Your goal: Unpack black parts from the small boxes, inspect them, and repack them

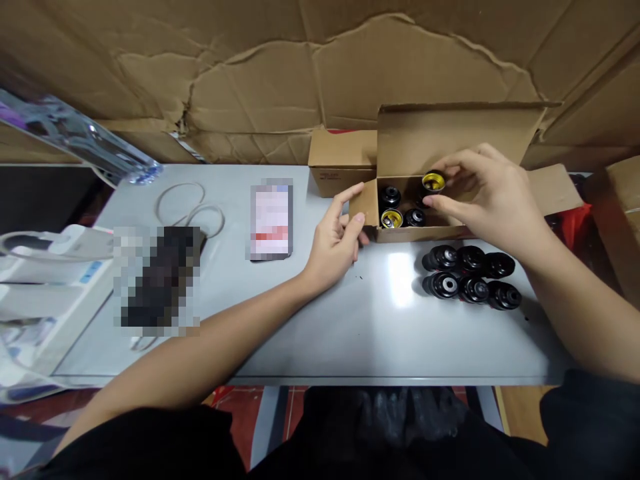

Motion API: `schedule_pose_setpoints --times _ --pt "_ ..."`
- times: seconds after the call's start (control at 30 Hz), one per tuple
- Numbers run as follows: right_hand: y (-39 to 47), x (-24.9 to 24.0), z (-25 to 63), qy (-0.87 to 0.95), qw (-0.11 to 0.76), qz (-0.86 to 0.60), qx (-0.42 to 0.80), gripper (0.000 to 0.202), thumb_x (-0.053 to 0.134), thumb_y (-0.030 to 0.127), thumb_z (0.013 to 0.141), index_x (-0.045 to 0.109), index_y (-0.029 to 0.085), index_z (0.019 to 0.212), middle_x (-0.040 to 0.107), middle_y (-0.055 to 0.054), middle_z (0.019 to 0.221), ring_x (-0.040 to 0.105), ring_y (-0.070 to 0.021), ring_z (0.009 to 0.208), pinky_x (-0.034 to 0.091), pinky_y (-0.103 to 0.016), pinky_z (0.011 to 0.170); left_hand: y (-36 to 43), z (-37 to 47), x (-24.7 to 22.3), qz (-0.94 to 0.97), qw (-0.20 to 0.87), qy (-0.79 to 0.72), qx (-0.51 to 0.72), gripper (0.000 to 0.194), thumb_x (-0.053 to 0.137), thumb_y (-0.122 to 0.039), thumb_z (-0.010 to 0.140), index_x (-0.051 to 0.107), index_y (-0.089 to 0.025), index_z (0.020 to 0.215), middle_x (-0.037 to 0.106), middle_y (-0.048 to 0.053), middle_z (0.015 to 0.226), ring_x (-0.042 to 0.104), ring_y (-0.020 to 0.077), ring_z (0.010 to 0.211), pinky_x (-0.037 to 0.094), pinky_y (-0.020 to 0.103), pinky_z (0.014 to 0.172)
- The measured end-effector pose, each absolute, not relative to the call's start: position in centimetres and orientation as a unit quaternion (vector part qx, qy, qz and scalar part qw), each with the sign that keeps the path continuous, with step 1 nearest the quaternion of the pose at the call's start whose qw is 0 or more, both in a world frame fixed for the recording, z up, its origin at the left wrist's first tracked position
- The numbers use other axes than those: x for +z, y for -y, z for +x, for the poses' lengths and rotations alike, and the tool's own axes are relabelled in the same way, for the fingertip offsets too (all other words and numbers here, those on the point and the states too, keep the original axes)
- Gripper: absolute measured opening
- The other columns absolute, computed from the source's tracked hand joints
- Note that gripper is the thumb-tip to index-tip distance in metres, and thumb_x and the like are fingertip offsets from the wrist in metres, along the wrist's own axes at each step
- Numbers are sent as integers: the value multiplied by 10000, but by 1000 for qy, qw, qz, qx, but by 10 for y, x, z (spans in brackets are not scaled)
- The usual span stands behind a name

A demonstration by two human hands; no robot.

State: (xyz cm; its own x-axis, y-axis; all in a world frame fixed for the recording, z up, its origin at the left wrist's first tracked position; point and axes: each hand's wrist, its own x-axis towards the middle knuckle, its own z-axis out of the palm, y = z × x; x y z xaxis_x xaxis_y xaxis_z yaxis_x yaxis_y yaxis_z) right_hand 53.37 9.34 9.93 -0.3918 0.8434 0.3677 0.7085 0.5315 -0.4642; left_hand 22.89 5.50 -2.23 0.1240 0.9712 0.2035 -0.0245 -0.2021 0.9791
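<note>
An open cardboard box (pixel 415 235) stands near the back of the table, its lid raised. My left hand (pixel 337 237) grips the box's left side flap (pixel 364 203) between thumb and fingers. Over the box, my right hand (pixel 487 190) pinches a black cylindrical part (pixel 433 181), whose hollow gold-coloured end faces up. Inside, several similar parts are at the left, among them a stepped black one (pixel 390 195) and one with a gold-coloured end (pixel 391 219). In front of the box, two rows of black stepped parts (pixel 473 288) stand on the table. My right hand hides some of the box's interior.
A second cardboard box (pixel 343 157) sits behind at the left. A phone (pixel 271 220) and a blurred dark device (pixel 163 277) lie on the grey table (pixel 320 340), near a looped cable (pixel 187 213). White power strips (pixel 50 293) are far left; cardboard (pixel 250 73) lines the back.
</note>
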Motion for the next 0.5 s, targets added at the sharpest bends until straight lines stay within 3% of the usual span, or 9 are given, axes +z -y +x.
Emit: schedule_pose_setpoints --times 0.2,0.5 --pt "-101 87 534 820 277 -464 190 329 930 472 1088 869 345 1384 913 -32 1003 912 -391 974 770 -602 991 -59 232 -30 575 468 -406 534 675 774 -700 1233 571 -379 1791 786 -28 917 601 110 499 404 215 389" --pt "-109 82 533 811 243 -463 263 232 880 533 1118 855 310 1175 970 -95 1141 948 -401 1088 754 -644 1120 -59 231 -29 577 486 -397 522 581 756 -654 1245 590 -373 1727 775 -20 947 665 115 552 407 189 375"
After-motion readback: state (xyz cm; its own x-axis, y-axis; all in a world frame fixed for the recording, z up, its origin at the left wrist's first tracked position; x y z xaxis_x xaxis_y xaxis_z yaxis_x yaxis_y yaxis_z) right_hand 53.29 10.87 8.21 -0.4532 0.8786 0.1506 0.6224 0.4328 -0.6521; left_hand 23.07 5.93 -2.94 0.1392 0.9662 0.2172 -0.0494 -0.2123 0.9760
